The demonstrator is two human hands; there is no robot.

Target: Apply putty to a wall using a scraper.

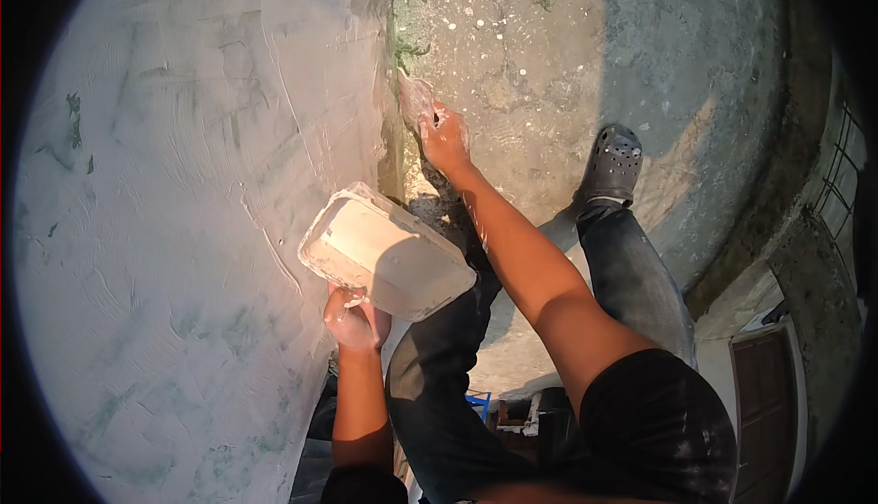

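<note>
My left hand (355, 322) grips the near edge of a rectangular plastic tub (411, 257), tilted beside the wall. Whitish paste coats the tub's rim and inside; how much it holds I cannot tell. Farther out, my right hand (447, 139) is closed on a flat scraper (416, 96) smeared with the same pale paste. The scraper's tip is at the foot of the wall (206, 161), where it meets the concrete floor (521, 58). Pale skim coat with trowel ridges covers the wall, and greenish patches show through. White smears mark my right hand and forearm.
My foot in a grey clog (614, 161) stands on the floor to the right, with the other leg (439, 367) bent below the tub. White spatters and green growth (408, 44) lie along the wall's base. A brown door (763, 401) and wire mesh (837, 168) are at far right.
</note>
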